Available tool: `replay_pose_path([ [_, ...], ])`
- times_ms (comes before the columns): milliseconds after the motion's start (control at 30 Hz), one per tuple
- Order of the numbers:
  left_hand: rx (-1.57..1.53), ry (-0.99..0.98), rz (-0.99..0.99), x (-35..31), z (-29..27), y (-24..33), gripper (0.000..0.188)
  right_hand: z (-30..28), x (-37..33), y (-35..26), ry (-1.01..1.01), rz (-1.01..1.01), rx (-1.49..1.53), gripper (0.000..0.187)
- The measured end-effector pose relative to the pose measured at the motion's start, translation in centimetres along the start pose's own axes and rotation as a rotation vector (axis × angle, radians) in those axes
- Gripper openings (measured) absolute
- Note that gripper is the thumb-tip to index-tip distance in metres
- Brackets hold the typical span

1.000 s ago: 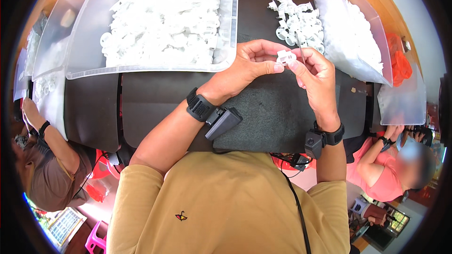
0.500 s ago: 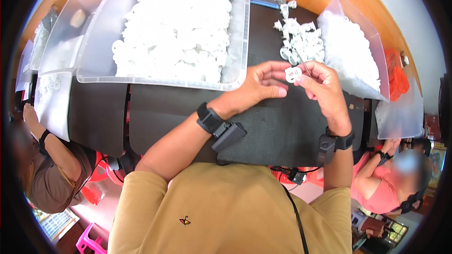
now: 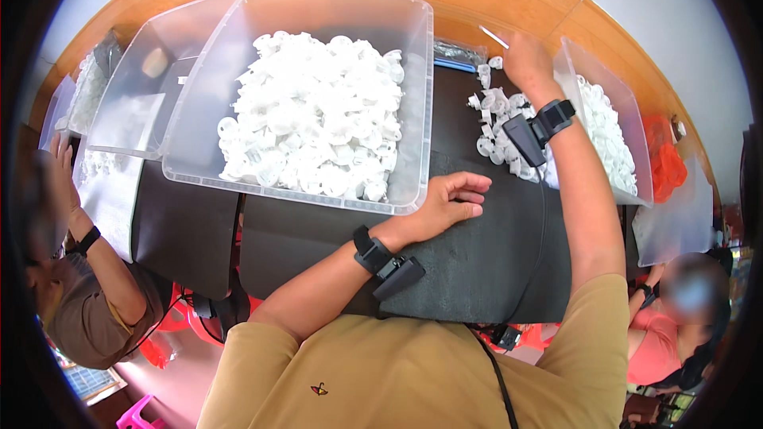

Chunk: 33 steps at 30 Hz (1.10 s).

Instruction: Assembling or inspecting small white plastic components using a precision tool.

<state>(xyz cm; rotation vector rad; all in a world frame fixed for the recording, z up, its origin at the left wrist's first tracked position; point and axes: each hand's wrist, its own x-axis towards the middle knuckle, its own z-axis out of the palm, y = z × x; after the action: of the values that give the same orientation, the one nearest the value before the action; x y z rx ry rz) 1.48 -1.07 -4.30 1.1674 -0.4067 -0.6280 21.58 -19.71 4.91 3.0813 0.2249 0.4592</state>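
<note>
My left hand (image 3: 447, 205) rests on the dark table mat (image 3: 485, 254), thumb and fingers a little apart, and nothing shows between them. It lies by the front right corner of a large clear bin (image 3: 294, 191) heaped with small white plastic parts (image 3: 318, 119). My right hand (image 3: 528, 62) is raised at the far side of the table, its fingers closed around a slim, pale, rod-like tool (image 3: 493, 36) that points up and left. Below that hand lies a loose pile of white plastic parts (image 3: 494, 103), partly hidden by my right wrist and its strapped black device.
Right of the pile stands another clear bin (image 3: 608, 131) of white parts, with an orange-red bag (image 3: 666, 155) beyond it. Another clear bin (image 3: 143, 71) is at left. People sit on both sides. A cable (image 3: 542, 230) hangs from my right wrist device.
My right hand has moved up and away, with the slim tool in it. The white plastic part between my hands is no longer visible. My left hand has dropped back toward me.
</note>
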Motion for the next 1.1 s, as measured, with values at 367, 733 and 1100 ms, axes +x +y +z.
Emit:
replay_pose_path([
  [367,-0.041,0.007,0.094,0.1,-0.1,-0.8,0.044,8.7,0.0,3.4,-0.068,0.043,-0.024,0.025],
  [733,-0.284,0.22,0.077,-0.4,-0.2,0.5,0.048,-3.8,-12.0,-2.5,-0.019,-0.135,0.847,0.027],
  [1100,-0.364,0.156,-0.016,-0.7,0.6,1.5,0.038,-5.7,-21.4,-4.6,-0.063,-0.059,0.8,0.021],
])
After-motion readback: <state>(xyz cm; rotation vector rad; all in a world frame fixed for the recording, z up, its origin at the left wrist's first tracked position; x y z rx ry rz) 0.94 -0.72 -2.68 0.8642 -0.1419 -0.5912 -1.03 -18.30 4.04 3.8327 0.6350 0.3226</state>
